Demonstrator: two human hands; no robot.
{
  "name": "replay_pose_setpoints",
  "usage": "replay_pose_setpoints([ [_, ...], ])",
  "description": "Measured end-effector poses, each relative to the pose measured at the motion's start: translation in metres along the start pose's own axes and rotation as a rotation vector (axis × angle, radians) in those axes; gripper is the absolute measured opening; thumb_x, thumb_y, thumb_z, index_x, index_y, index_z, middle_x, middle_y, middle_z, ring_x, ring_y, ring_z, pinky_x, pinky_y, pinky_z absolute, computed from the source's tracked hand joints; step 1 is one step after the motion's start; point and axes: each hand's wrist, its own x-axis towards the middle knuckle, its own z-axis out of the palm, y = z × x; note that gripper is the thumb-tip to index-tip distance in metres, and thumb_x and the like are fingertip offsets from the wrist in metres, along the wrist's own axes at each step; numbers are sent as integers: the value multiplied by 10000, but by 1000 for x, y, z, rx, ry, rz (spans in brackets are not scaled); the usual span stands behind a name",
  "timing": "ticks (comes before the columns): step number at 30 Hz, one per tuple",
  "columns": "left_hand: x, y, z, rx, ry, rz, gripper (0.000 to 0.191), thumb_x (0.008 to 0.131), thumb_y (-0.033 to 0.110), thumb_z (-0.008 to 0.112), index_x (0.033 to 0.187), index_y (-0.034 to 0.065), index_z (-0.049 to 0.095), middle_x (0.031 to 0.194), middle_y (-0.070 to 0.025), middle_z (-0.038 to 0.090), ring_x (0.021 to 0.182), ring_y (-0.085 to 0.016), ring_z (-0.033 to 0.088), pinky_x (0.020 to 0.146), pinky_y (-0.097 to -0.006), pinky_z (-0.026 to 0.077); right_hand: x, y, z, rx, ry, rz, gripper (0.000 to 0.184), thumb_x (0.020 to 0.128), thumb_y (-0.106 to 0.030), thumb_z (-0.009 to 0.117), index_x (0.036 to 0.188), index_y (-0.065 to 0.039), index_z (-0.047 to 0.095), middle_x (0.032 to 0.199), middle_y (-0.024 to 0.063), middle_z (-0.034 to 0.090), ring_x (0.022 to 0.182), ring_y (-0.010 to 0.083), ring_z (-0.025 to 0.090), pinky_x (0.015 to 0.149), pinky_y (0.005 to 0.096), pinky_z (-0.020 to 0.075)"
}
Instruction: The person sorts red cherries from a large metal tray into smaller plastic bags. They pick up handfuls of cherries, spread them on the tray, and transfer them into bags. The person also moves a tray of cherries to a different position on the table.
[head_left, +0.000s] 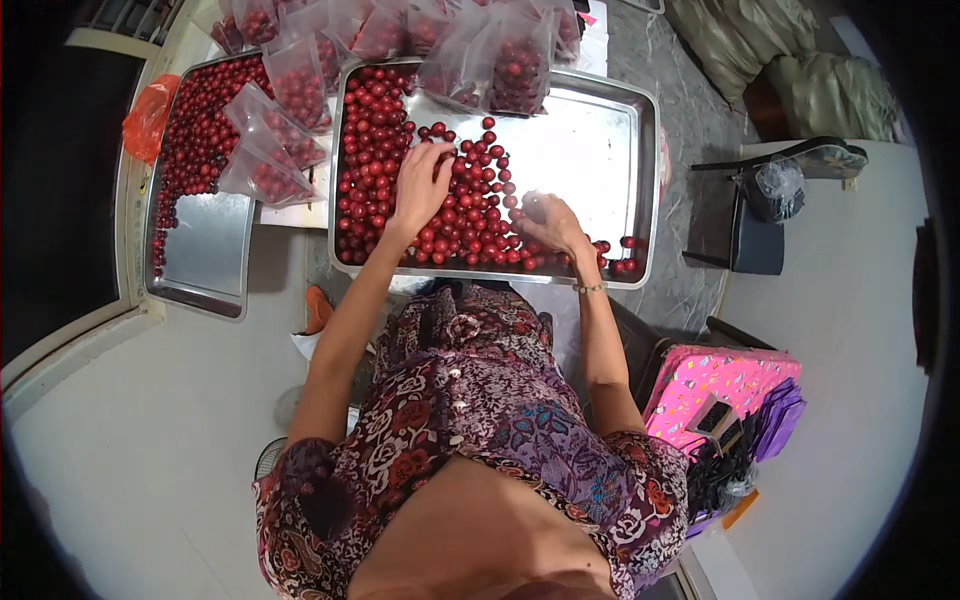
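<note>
A large rectangular metal tray (592, 157) lies before me, with many small round red fruits (371, 161) heaped over its left and middle. My left hand (421, 184) rests palm down over the fruits left of the middle, thumb apart from the fingers. Whether it grips any fruit is hidden. Farther right, my right hand (553, 223) touches the right edge of the heap with curled fingers. Something dark, perhaps a fruit, shows at its fingertips, but the view is too blurred to settle it.
A second metal tray (206, 232) with red fruits stands at the left, partly under fruit-filled clear plastic bags (274, 154). More filled bags (517, 71) overhang the large tray's far rim. An orange plastic bag (150, 120) is at far left; a dark chair (754, 225) stands right.
</note>
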Motion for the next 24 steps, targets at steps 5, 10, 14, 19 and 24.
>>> replay_pose_setpoints([
  [5, 38, -15, 28, 76, -173, 21, 257, 851, 165, 623, 1075, 39, 610, 982, -155, 607, 929, -343, 583, 814, -411, 458, -2, 3, -2, 66, -31, -26, 430, 752, -243, 739, 1075, -58, 524, 903, 146, 620, 870, 324, 597, 770, 407, 486],
  [10, 57, -17, 48, 172, -272, 16, 266, 868, 207, 608, 1093, 67, 608, 974, -165, 606, 955, -359, 591, 820, -448, 466, -6, -9, -7, 169, 14, 2, 428, 761, -232, 742, 1084, -50, 529, 940, 157, 629, 853, 313, 624, 760, 386, 494],
  [14, 67, -13, 57, 244, -322, -22, 270, 867, 230, 611, 1097, 88, 612, 965, -169, 610, 919, -369, 605, 796, -461, 481, -4, -26, -8, 309, 78, 33, 428, 789, -269, 733, 1096, -48, 534, 965, 163, 633, 863, 318, 625, 766, 391, 497],
  [19, 73, -6, 67, 323, -319, -75, 257, 864, 262, 612, 1072, 111, 625, 938, -161, 620, 900, -360, 617, 764, -475, 491, 1, -56, 8, 121, 155, -97, 431, 840, -324, 677, 1127, -40, 527, 1033, 194, 603, 893, 368, 615, 773, 428, 500],
  [24, 74, -7, 71, 357, -279, -78, 235, 843, 253, 640, 1029, 109, 635, 914, -150, 637, 882, -356, 624, 747, -472, 487, -8, -68, 15, 37, 181, -91, 320, 903, -219, 577, 1182, -79, 503, 983, 192, 571, 871, 399, 593, 740, 468, 496],
])
